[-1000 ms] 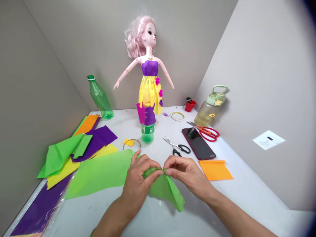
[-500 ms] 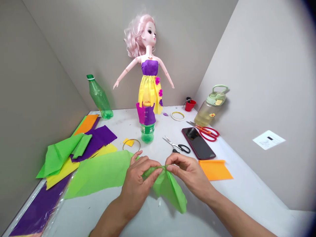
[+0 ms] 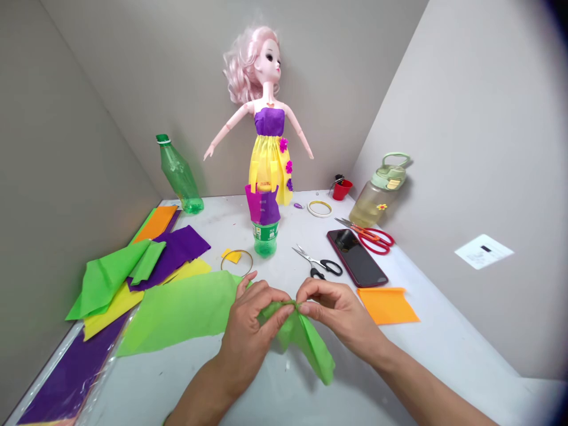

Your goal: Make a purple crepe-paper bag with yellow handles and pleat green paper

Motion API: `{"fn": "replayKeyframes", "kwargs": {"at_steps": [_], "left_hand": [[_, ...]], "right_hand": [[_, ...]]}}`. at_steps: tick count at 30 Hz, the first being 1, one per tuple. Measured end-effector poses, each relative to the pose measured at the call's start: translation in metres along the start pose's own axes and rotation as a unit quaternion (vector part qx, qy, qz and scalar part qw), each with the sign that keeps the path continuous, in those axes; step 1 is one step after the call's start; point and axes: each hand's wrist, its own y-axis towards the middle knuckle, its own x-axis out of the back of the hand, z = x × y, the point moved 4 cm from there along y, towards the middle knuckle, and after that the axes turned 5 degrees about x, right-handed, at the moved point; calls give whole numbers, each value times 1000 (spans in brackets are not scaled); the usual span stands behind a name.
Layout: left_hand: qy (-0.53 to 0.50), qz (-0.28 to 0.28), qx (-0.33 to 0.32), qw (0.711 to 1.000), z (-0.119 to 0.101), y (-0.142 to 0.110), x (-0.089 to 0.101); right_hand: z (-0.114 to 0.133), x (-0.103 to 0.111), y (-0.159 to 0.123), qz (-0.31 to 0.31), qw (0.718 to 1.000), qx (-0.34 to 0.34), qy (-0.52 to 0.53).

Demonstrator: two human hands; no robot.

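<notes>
Both hands pinch the gathered upper edge of a sheet of green crepe paper. My left hand grips it between thumb and forefinger, little finger raised. My right hand pinches the same edge close beside the left fingertips. Below the fingers a folded flap of the green paper hangs down to the right, while the rest spreads flat to the left. Just beyond the hands lie black-handled scissors and a bangle-like ring over a yellow paper scrap.
A pink-haired doll in purple and yellow stands behind a paper-wrapped bottle. A green bottle and colored paper sheets are left. Right are a phone, red-handled scissors, a water bottle and orange paper.
The pinched edge is bunched slightly tighter, and the hanging flap looks narrower. Both hands stay nearly in place, fingertips a little lower.
</notes>
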Motion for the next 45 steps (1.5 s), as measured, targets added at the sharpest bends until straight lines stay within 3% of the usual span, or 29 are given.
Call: {"fn": "replayKeyframes", "kwargs": {"at_steps": [6,12,22,34,45], "left_hand": [[-1,-2,-7,1000,-1,1,-1],[9,-3,-12,1000,-2,1,1],[24,1,-7,1000,-6,1,5],[30,12,3,999,-8,0,3],[17,-13,-9,1000,-6,0,2]], "right_hand": [[-3,0,-1,-9,1000,-18,6],[3,0,0,0,999,18,-48],[3,5,-2,-51,993,13,-107],[4,0,-2,6,999,15,-42],[-1,1,-2,-13,999,-9,-35]]}}
